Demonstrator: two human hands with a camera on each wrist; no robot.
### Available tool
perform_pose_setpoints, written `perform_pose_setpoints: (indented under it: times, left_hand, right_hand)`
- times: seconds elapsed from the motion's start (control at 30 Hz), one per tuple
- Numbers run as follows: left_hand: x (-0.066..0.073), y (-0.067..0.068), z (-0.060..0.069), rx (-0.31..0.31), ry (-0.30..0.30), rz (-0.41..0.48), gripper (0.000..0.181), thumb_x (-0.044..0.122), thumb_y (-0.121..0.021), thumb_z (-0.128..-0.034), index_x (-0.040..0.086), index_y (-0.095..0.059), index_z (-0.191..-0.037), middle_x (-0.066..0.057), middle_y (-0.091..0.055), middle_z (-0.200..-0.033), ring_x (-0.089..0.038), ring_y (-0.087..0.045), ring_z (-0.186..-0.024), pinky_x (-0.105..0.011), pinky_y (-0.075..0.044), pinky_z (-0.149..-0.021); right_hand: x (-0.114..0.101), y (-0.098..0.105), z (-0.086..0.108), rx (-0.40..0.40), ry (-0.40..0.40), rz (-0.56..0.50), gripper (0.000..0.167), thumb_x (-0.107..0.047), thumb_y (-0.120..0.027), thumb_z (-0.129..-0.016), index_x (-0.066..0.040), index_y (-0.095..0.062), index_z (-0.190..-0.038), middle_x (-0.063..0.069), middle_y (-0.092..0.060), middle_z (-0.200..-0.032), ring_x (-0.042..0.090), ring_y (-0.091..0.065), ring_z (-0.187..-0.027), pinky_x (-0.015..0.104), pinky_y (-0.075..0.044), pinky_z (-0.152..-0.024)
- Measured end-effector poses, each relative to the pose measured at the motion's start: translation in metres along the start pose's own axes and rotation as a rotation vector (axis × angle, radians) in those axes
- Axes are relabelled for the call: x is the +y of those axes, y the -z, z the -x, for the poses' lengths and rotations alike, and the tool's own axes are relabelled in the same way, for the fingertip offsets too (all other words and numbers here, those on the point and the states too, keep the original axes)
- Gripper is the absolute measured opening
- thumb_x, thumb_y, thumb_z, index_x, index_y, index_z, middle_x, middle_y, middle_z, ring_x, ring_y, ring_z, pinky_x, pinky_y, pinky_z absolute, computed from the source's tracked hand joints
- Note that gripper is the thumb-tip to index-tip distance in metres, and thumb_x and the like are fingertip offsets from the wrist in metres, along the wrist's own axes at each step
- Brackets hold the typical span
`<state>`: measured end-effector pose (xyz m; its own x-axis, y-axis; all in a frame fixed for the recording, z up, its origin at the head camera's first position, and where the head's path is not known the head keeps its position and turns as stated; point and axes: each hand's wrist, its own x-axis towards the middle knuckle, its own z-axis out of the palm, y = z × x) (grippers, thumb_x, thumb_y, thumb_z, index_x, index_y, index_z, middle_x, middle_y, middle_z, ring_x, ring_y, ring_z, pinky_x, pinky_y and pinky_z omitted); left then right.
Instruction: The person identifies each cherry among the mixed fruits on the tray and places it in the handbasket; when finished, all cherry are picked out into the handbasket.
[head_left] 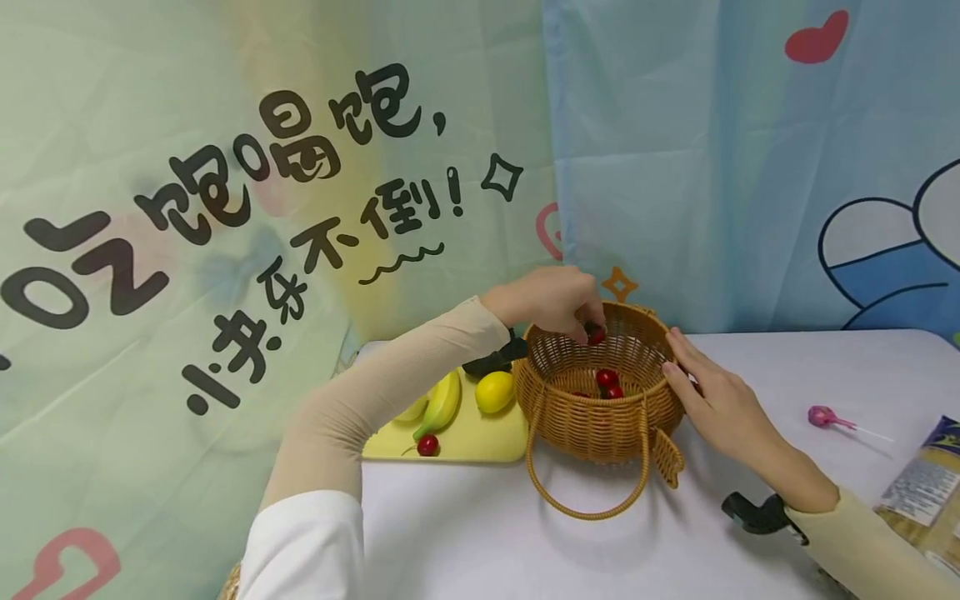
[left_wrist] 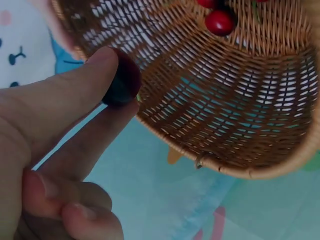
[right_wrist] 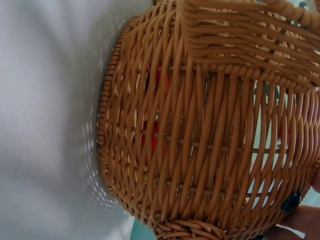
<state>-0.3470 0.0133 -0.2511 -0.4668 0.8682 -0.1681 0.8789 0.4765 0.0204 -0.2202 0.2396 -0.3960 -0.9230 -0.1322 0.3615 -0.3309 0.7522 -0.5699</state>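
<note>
My left hand [head_left: 557, 298] is at the back left of a round wicker basket [head_left: 588, 429]. Thumb and forefinger pinch a dark red cherry [left_wrist: 122, 80], held above the basket's opening in the head view. Inside the basket lie a few more red cherries [head_left: 607, 379], glimpsed through the weave in the right wrist view. Against the basket's right side rests my right hand [head_left: 723, 408], its fingers mostly straight along the rim. The basket's handle [head_left: 588, 517] hangs down at the front.
Left of the basket, a yellow board [head_left: 480, 450] carries a banana [head_left: 442, 404], a lemon [head_left: 495, 392] and a stemmed cherry [head_left: 428, 445]. On the right lie a pink lollipop [head_left: 822, 416] and a plastic packet [head_left: 922, 492]. Printed cloth [head_left: 637, 125] hangs behind the white table.
</note>
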Motion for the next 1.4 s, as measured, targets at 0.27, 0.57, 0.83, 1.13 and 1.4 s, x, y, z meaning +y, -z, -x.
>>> perform_pose_setpoints:
  times: [0.27,0.57,0.83,1.13,1.4]
  left_hand:
    - [-0.009,-0.017,-0.036,-0.099,0.021,0.008,0.034,0.027,-0.080,-0.0909,0.022,-0.076,-0.124,0.006,-0.076,-0.123,-0.007,-0.070,-0.111,-0.023,-0.054,-0.095]
    - [-0.015,-0.050,-0.052,-0.114,0.084,-0.062,0.011,0.026,-0.081,-0.0897,0.026,-0.084,-0.101,0.011,-0.079,-0.099,-0.006,-0.071,-0.089,-0.024,-0.057,-0.079]
    - [-0.011,-0.064,-0.056,-0.169,0.131,-0.104,0.018,0.025,-0.078,-0.0921,0.028,-0.081,-0.110,0.011,-0.077,-0.111,-0.007,-0.070,-0.099,-0.025,-0.057,-0.084]
    - [-0.011,-0.071,-0.056,-0.212,0.218,-0.132,0.013,0.022,-0.078,-0.0921,0.025,-0.081,-0.104,0.008,-0.077,-0.103,-0.006,-0.064,-0.081,-0.022,-0.052,-0.070]
    - [-0.011,-0.074,-0.058,-0.208,0.235,-0.114,0.015,0.024,-0.083,-0.0879,0.027,-0.082,-0.103,0.011,-0.076,-0.108,-0.008,-0.069,-0.091,-0.025,-0.057,-0.078]
  right_hand:
    - [-0.001,0.001,-0.002,-0.005,0.001,-0.002,0.061,-0.036,-0.040,-0.112,-0.005,-0.024,-0.163,0.022,-0.025,-0.167,0.053,-0.034,-0.147,0.072,-0.034,-0.108]
    - [-0.002,-0.001,0.000,-0.002,0.005,-0.004,0.062,-0.037,-0.040,-0.112,-0.005,-0.025,-0.162,0.022,-0.026,-0.167,0.053,-0.034,-0.147,0.073,-0.033,-0.109]
    - [-0.002,-0.003,0.001,-0.001,0.007,-0.013,0.061,-0.037,-0.040,-0.112,-0.005,-0.026,-0.162,0.020,-0.026,-0.167,0.052,-0.034,-0.148,0.071,-0.032,-0.110]
    - [-0.002,-0.002,0.000,-0.004,0.002,-0.012,0.061,-0.038,-0.039,-0.112,-0.006,-0.026,-0.162,0.019,-0.025,-0.168,0.051,-0.034,-0.148,0.071,-0.033,-0.111]
    - [0.000,0.000,0.001,0.007,0.001,-0.010,0.061,-0.037,-0.039,-0.112,-0.006,-0.026,-0.162,0.020,-0.025,-0.168,0.052,-0.034,-0.147,0.072,-0.033,-0.110]
